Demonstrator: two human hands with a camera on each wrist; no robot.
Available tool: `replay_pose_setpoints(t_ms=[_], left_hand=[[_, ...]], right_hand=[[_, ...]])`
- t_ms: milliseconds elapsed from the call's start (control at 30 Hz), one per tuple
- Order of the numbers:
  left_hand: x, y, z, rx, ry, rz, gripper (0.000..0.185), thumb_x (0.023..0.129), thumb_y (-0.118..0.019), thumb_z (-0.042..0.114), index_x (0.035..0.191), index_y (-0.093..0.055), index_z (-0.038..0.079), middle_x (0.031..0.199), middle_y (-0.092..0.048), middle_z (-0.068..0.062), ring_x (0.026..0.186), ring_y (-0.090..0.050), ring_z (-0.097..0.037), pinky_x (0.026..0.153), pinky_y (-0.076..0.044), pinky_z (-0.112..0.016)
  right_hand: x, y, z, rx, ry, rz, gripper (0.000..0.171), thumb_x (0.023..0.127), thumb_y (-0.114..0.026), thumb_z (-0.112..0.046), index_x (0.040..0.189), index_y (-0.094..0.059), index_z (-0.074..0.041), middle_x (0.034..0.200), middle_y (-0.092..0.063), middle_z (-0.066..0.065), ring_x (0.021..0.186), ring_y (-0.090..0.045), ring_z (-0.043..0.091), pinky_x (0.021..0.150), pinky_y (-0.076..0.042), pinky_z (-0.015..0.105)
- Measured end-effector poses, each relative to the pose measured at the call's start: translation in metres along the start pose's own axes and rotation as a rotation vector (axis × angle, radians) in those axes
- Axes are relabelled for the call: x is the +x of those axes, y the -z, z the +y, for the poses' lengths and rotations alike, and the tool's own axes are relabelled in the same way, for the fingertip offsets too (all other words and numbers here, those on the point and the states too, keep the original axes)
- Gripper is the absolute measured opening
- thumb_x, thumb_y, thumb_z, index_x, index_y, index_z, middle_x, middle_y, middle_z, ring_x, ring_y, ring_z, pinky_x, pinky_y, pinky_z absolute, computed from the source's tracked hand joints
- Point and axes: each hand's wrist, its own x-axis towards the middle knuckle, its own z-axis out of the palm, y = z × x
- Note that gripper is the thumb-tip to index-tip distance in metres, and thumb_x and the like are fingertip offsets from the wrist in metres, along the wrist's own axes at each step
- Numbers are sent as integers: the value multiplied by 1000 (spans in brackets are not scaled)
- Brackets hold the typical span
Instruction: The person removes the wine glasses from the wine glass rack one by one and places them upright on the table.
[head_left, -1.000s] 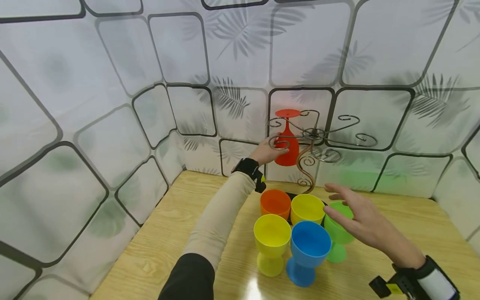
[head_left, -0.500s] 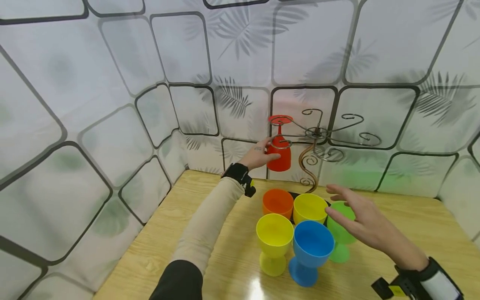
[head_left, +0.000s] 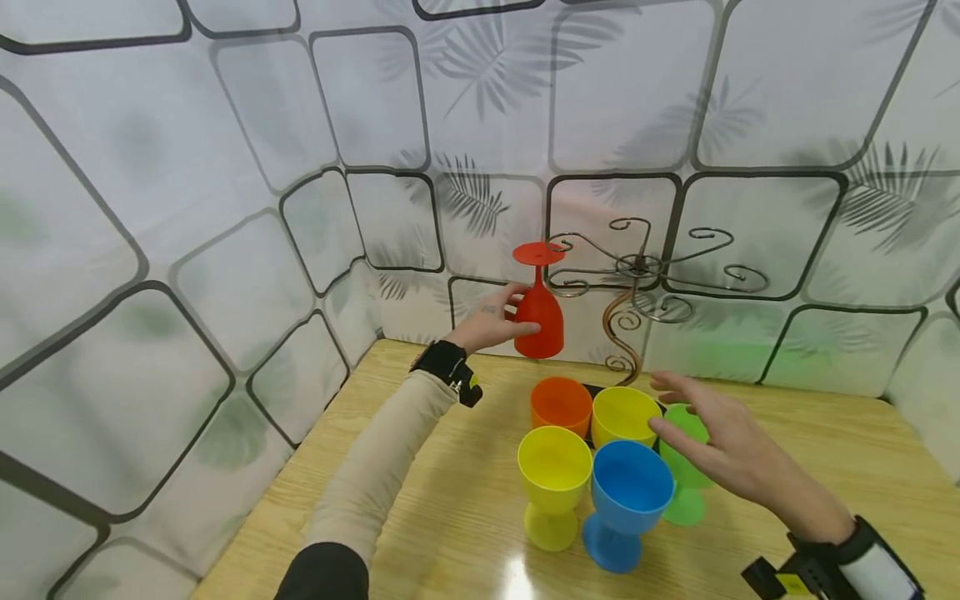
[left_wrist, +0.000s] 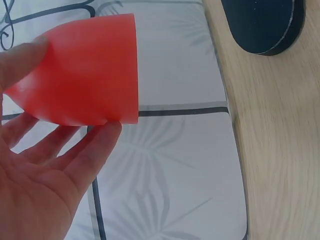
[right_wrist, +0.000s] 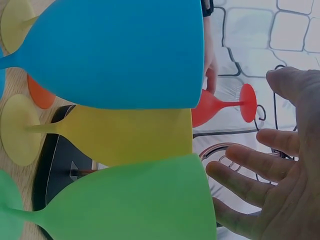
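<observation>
My left hand [head_left: 491, 321] grips a red plastic goblet [head_left: 540, 323] by its bowl, held upside down above the table at the back. In the left wrist view the thumb and fingers curl round the red bowl [left_wrist: 95, 70], its mouth away from the palm. Right beside the goblet's foot are the curled wire arms of a metal goblet rack [head_left: 637, 267]. My right hand [head_left: 723, 442] hovers with spread fingers over the green goblet [head_left: 686, 467], holding nothing. The right wrist view shows its relaxed fingers [right_wrist: 245, 182] close to the green goblet's rim.
Upright goblets cluster in front of the rack: an orange one [head_left: 561, 404], a yellow one [head_left: 625, 414], another yellow one [head_left: 553, 467] nearer, and a blue one [head_left: 630, 487]. The rack's black base [right_wrist: 57, 165] sits among them. A patterned curtain [head_left: 480, 108] closes off the back and sides.
My left hand has drawn the red goblet left and down, from among the rack's wire loops to beside them, still inverted. The right hand stays about where it was.
</observation>
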Motion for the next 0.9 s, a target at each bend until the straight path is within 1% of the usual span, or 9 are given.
replay_pose_setpoints(t_ms=[133,233,333,433,600,767,900], left_hand=[[-10,3,-2,-25,12,28,71,92,-75,33,152,-41,17,144,-54,-13,120,-60,-34,92,-57,-44],[-20,4,-5,-36,-13,41,69,92,-76,31,151,-44,14,140,-56,-14,117,-61,-33,89,-58,-43],[-28,5,-6,-57,-49,39,69,91,-77,29,150,-45,13,138,-56,-14,116,-60,-33,83,-60,-40],[-35,7,-5,-71,-70,46,69,90,-77,28,149,-46,14,138,-55,-14,117,-59,-33,79,-60,-39],[-46,16,-3,-94,-107,68,67,90,-77,27,149,-46,16,143,-53,-12,119,-58,-33,85,-59,-42],[-60,22,-9,-138,-127,51,67,90,-75,24,149,-45,16,143,-54,-14,117,-59,-33,90,-57,-44],[-69,24,-7,-151,-148,44,67,89,-75,23,149,-45,15,142,-55,-15,116,-60,-33,91,-57,-44]], right_hand=[[0,-2,-2,0,13,-2,56,98,-68,-20,149,-47,-6,135,-64,17,113,-65,37,83,-55,63],[0,-4,-3,-21,35,5,55,98,-68,-18,148,-48,-6,136,-64,15,113,-66,32,85,-56,59],[0,-6,-3,-47,52,16,54,98,-69,-17,147,-50,-4,135,-65,12,113,-67,28,87,-56,56],[2,-7,-5,-47,52,15,54,98,-69,-18,147,-50,-5,135,-65,13,114,-66,30,88,-56,57],[4,-8,-8,-40,57,5,55,98,-69,-19,147,-49,-6,135,-65,13,115,-65,31,88,-56,57],[3,-6,-11,-44,73,13,54,97,-70,-16,147,-50,-6,137,-65,11,116,-66,28,88,-57,54],[3,-4,-14,-47,91,21,54,97,-70,-15,147,-51,-7,137,-65,9,116,-66,26,88,-58,53]])
